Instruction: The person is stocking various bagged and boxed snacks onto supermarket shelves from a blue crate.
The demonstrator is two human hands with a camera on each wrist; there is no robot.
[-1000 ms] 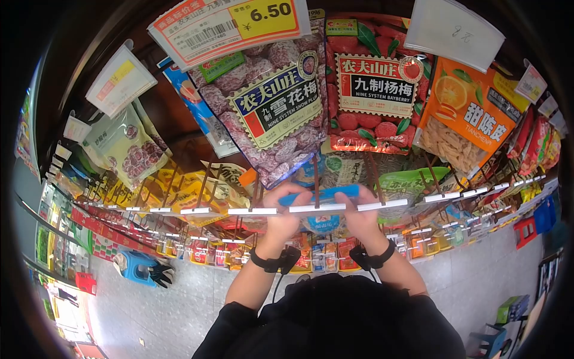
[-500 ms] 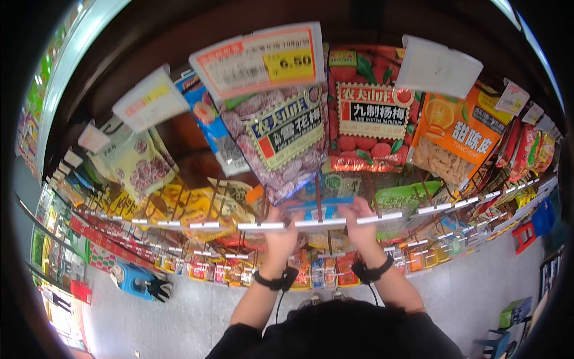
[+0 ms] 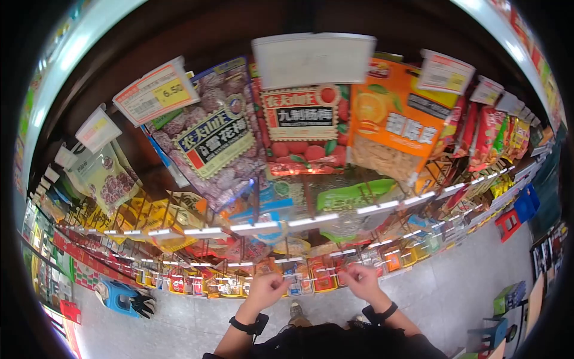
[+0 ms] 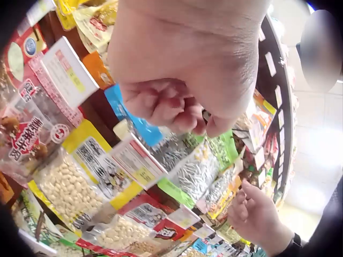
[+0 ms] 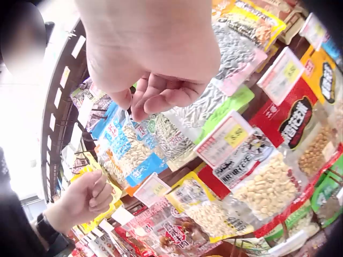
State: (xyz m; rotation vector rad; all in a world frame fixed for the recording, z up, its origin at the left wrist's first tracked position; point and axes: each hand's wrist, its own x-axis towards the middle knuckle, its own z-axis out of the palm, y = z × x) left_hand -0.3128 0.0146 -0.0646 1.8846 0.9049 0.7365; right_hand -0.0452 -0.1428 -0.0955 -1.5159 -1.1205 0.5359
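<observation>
Shelving (image 3: 170,48), dark brown and filled with snack packets, curves across the head view in front of you. Your left hand (image 3: 268,291) and right hand (image 3: 362,282) are raised before the lower rows, well apart from each other. On both, the fingers are curled in toward the palm, leaving a narrow grip with no packet in it.

A blue packet (image 3: 272,205) hangs higher up, beyond your left hand and apart from it, behind the row of white label plates (image 3: 314,222). To its right is a bright green packet (image 3: 356,196). Above these hang three large bags: a purple bag (image 3: 218,143), tilted; a red bag (image 3: 308,137) printed with berries, nearly upright; and an orange bag (image 3: 388,128) showing an orange, slightly tilted. A price tag (image 3: 157,93) reading 6.50 hangs by the purple bag's upper left corner.

In the left wrist view, a yellow-edged packet of pale nuts (image 4: 72,184) sits below your left hand. You wear a black band (image 3: 241,326) on each wrist. Underfoot is grey floor (image 3: 191,317), with a blue stool (image 3: 116,299) far left and a red stool (image 3: 509,224) far right.
</observation>
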